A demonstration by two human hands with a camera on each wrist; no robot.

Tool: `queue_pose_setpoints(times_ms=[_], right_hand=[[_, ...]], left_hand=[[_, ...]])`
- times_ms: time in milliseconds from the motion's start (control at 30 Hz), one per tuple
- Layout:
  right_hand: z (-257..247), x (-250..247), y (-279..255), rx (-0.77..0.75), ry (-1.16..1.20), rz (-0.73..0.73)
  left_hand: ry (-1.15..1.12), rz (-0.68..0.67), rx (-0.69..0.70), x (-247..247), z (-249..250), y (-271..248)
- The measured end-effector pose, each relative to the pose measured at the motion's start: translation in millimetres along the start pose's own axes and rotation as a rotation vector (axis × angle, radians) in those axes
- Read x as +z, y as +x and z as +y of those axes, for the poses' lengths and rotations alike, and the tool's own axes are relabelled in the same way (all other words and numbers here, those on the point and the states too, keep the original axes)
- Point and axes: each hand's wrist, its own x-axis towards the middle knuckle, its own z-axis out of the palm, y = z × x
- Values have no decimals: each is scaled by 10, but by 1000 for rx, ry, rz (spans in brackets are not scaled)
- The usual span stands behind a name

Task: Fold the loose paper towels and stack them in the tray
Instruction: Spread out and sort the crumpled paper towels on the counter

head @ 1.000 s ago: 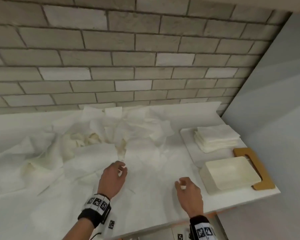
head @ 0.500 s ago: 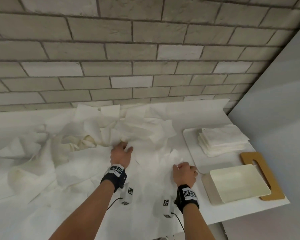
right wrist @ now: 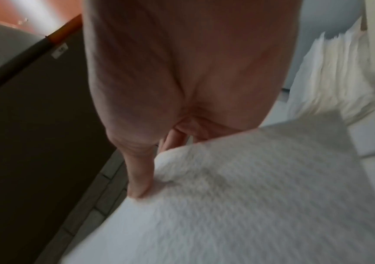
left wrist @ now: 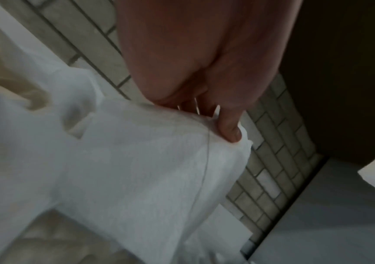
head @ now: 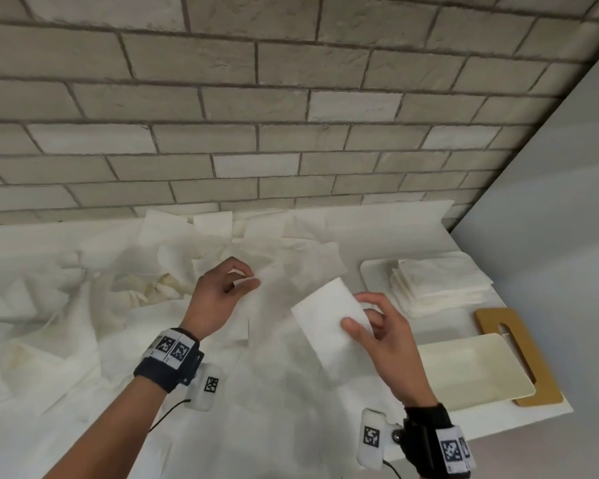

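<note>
Our right hand (head: 381,335) pinches a folded towel (head: 329,326), thumb on top; left hand (head: 218,295) pinches a loose sheet's (head: 256,305) corner. Tray (head: 374,274) w/ stack (head: 440,285) at 2 o'clock, loose pile (head: 187,257) at 10.

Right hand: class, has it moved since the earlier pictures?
Yes. The right hand has risen off the table, now gripping a paper towel nearer the tray.
</note>
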Motion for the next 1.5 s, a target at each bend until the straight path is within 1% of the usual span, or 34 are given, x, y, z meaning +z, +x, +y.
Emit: queue_pose_setpoints(times_ms=[67, 133, 200, 267, 333, 433, 500, 533, 633, 667, 700, 767, 800, 833, 867, 900, 933, 1000, 1033, 1067, 1133, 1233, 1267, 1367, 1433, 1500], right_hand=[[-51, 91, 4, -17, 55, -32], [85, 201, 68, -6, 92, 1], [344, 320, 177, 26, 69, 56], [649, 437, 297, 80, 32, 83], [894, 540, 381, 163, 17, 84], [1137, 646, 442, 250, 7, 82], [1212, 677, 447, 222, -47, 66], [1196, 689, 436, 192, -60, 41], [1035, 686, 394, 64, -43, -30], [956, 649, 376, 37, -19, -53], [882, 603, 357, 14, 39, -85], [706, 500, 298, 10, 224, -158], [624, 453, 269, 24, 314, -173], [565, 414, 246, 40, 364, -156], [532, 383, 230, 56, 369, -111], [517, 365, 216, 61, 346, -61], [535, 359, 204, 66, 326, -18], [561, 379, 193, 74, 325, 36], [581, 399, 183, 78, 331, 48], [606, 419, 173, 79, 339, 58], [665, 441, 144, 85, 350, 86], [793, 412, 97, 114, 331, 110], [841, 390, 79, 118, 297, 114], [896, 340, 39, 119, 218, 77], [877, 321, 23, 87, 216, 18], [839, 328, 24, 72, 210, -16]], left_hand=[[-35, -34, 42, 64, 110, -12], [18, -67, 66, 152, 92, 18], [137, -68, 53, 258, -107, 94], [239, -78, 2, 352, -401, 174], [302, -120, -40, 436, -654, 216], [435, -121, -31, 477, -799, 265], [524, -103, 30, 464, -766, 295], [531, -85, 64, 447, -723, 308], [444, -8, 195, 395, -559, 317], [390, -6, 215, 385, -467, 298], [308, -25, 204, 377, -366, 281], [90, -84, 120, 359, -149, 233], [35, -82, 83, 348, -93, 212], [43, -54, 55, 341, -74, 197], [116, -12, 25, 338, -124, 199], [237, 17, -9, 334, -223, 217], [385, 11, -65, 349, -346, 233], [638, -82, -207, 446, -576, 258], [675, -127, -274, 513, -703, 269], [661, -123, -318, 588, -803, 270], [566, -23, -333, 713, -959, 270], [385, 169, -285, 792, -919, 231], [339, 198, -260, 798, -882, 216], [228, 173, -146, 778, -817, 200], [150, 147, -109, 755, -787, 193], [163, 118, -90, 743, -753, 191]])
